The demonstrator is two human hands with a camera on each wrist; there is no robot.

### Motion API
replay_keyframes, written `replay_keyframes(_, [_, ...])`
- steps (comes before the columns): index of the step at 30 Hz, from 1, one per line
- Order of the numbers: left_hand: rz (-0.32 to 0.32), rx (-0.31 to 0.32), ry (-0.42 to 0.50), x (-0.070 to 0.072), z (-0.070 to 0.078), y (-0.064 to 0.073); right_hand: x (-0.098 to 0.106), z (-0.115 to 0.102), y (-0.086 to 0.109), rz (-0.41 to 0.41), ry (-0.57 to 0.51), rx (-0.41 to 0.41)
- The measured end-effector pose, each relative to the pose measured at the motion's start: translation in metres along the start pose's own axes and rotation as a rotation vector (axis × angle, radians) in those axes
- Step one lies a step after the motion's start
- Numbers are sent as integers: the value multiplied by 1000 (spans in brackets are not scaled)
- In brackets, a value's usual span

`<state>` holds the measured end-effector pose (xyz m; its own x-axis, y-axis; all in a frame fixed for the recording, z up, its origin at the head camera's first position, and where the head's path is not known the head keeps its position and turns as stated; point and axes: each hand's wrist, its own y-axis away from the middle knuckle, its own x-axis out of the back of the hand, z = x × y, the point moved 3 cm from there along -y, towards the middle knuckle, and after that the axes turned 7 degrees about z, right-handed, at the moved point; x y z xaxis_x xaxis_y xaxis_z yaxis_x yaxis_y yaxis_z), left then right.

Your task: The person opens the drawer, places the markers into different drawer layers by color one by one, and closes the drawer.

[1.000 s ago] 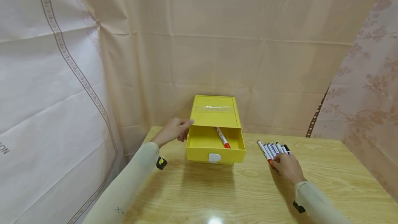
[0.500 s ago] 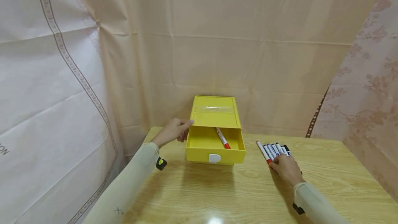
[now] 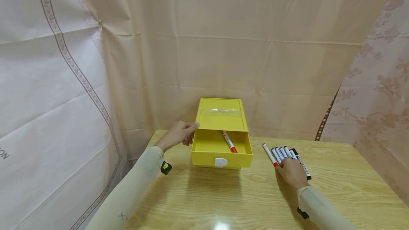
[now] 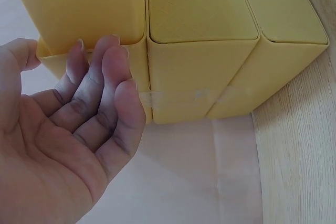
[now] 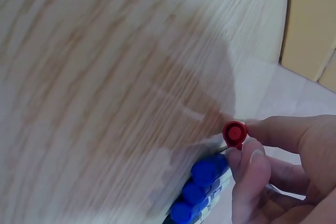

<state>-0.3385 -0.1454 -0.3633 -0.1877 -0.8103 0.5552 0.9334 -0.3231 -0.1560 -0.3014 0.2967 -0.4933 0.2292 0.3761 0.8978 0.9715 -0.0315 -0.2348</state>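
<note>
A yellow drawer unit (image 3: 220, 116) stands on the table with its top drawer (image 3: 204, 159) pulled out. One white marker with a red cap (image 3: 229, 142) lies inside that drawer. My left hand (image 3: 179, 134) is at the unit's left front corner, thumb touching its top edge; in the left wrist view the fingers curl loosely beside the side wall. At right, my right hand (image 3: 292, 173) pinches a second red-capped marker (image 3: 270, 155) by its cap (image 5: 234, 133) between thumb and finger. Several other markers (image 3: 282, 152) lie in a row under that hand; blue caps (image 5: 207, 170) show there.
A black-capped marker (image 3: 303, 164) forms the row's right end. The wooden table (image 3: 220, 201) extends forward of the unit. Beige fabric (image 3: 223, 63) hangs close behind, with white fabric (image 3: 57, 116) at left and floral fabric (image 3: 380, 98) at right.
My right hand has shifted slightly left, and the red-capped marker's far end moved left with it. The black-capped marker at the row's right end is now more exposed. The left hand stays put.
</note>
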Motion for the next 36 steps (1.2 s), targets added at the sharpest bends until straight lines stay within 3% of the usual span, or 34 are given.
replay_keyframes(36, [11,-8,-26,1,0,0,-3,-12,8,27,70,29])
